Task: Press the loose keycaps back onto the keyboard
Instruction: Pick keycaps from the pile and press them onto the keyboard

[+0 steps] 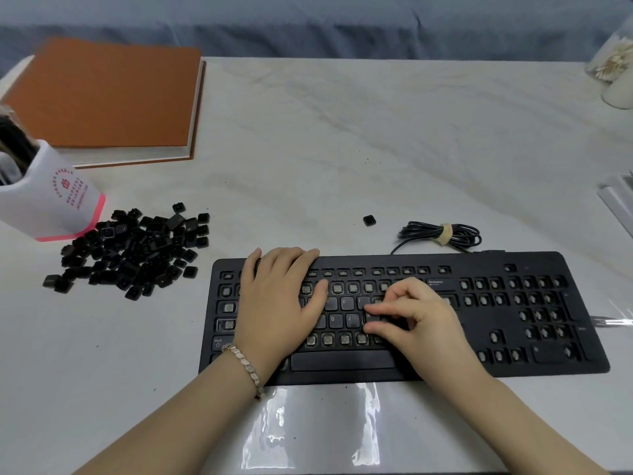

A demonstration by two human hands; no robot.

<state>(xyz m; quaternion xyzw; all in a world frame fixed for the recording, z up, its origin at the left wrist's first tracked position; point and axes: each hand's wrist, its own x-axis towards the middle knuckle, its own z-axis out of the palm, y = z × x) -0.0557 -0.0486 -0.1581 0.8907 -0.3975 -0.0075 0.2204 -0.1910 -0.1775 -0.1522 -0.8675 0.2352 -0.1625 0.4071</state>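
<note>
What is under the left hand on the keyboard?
The left hand lies flat on the keyboard, covering its left-middle keys. Bare sockets show around it; whether the covered spots have keycaps cannot be seen.

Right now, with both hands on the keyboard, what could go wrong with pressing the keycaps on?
1. The right hand covers the cap it is pressing, beside the J key; a tilted cap may not seat, and the tilt would be hard to see.
2. The left hand rests on bare sockets of the keyboard and could strain them.
3. One stray cap lies apart from the pile and may be overlooked.
</note>
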